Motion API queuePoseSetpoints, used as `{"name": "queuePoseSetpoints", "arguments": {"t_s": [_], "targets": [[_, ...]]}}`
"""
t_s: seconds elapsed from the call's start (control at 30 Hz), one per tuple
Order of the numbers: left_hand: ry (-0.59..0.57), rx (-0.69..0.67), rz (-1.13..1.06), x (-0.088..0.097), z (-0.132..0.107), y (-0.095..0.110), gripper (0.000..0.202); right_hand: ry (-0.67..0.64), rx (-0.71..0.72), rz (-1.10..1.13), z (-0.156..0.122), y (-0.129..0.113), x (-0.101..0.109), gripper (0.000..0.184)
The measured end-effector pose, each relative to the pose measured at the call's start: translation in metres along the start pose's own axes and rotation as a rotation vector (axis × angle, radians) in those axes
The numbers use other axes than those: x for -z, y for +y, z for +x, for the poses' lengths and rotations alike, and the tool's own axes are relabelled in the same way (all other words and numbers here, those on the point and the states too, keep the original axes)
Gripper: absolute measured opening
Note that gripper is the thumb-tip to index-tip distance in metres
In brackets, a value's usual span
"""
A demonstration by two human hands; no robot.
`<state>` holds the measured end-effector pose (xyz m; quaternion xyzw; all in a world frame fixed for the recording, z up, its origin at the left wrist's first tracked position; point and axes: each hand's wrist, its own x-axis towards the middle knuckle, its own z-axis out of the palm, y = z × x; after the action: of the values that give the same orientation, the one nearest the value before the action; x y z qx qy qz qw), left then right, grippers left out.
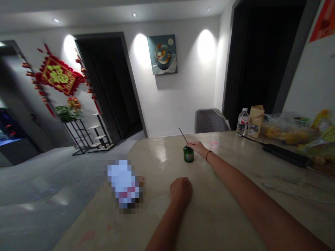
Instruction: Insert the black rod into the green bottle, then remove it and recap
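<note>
"Two hands logged: what's at each?"

"Right hand (199, 148): fingers (188, 143) at the green jar's (188, 155) top, grip unclear, black stick (183, 135) leaning from it. Left hand (180, 191): curled shut on the tabletop (222, 216)."

"Handling?"

"Probably slick; grasp the jar's body."

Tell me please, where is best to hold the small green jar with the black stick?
Grip the round body of the green jar, likely from the right, where the right hand already reaches it. The jar stands upright and short, so fingers can wrap it below the thin black stick, which leans away to the left.
</note>
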<state>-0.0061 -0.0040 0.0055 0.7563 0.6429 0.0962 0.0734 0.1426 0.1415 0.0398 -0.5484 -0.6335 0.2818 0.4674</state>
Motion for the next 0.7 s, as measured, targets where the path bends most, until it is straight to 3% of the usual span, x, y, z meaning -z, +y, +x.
{"name": "queuePoseSetpoints", "arguments": {"t_s": [0.27, 0.7], "targets": [[-0.032, 0.017, -0.013, 0.003, -0.002, 0.002, 0.029, 0.081, 0.025, -0.179, 0.011, 0.006, -0.002, 0.024], [-0.007, -0.025, -0.012, -0.001, -0.002, 0.001, 0.028, 0.032, 0.201, -0.521, 0.003, -0.022, 0.0, 0.014]]}}
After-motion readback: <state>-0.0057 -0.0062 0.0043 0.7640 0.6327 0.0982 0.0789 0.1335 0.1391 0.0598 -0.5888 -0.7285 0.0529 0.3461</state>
